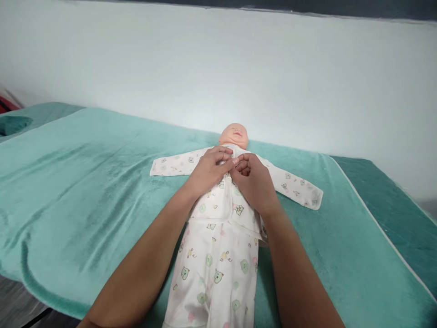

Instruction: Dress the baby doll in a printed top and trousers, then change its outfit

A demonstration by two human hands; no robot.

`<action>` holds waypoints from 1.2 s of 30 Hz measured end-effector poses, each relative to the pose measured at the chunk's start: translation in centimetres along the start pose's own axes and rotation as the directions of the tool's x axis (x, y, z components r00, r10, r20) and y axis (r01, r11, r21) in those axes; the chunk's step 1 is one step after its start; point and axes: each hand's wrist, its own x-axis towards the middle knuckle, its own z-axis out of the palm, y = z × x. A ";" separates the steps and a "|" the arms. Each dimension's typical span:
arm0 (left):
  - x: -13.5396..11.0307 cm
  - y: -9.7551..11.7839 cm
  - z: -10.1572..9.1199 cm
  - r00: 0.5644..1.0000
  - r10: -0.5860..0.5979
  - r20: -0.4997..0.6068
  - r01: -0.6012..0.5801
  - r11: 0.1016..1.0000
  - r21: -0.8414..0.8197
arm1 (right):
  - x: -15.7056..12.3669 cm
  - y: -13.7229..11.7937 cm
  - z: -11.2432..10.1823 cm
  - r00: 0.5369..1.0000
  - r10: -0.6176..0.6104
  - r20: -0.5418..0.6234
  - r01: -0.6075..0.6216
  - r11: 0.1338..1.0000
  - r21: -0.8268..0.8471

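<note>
A baby doll (235, 135) lies on its back, its head toward the wall. It wears a white baby jacket (211, 207) printed with small animals, the sleeves spread out to both sides, and matching trousers (213, 273). On the doll's chest my left hand (215, 166) pinches the jacket's front edge near the neck, thumb against fingers. Close against it, my right hand (251, 177) has its fingers curled on the same front opening. The fingertips of both hands meet there and hide the fastening. Below them the jacket's front edges overlap.
A turquoise plush blanket (85, 182) covers the surface under the doll. Darker green cloth (382, 196) shows at the right, and more at the far left. A white wall (205, 64) rises behind. Dark floor (20, 300) shows at the lower left.
</note>
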 end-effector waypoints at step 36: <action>-0.1 -0.4 0.1 0.989 0.151 0.007 -0.147 0.948 0.281 | 0.6 1.9 -0.6 0.992 -0.107 -0.068 0.108 0.994 0.006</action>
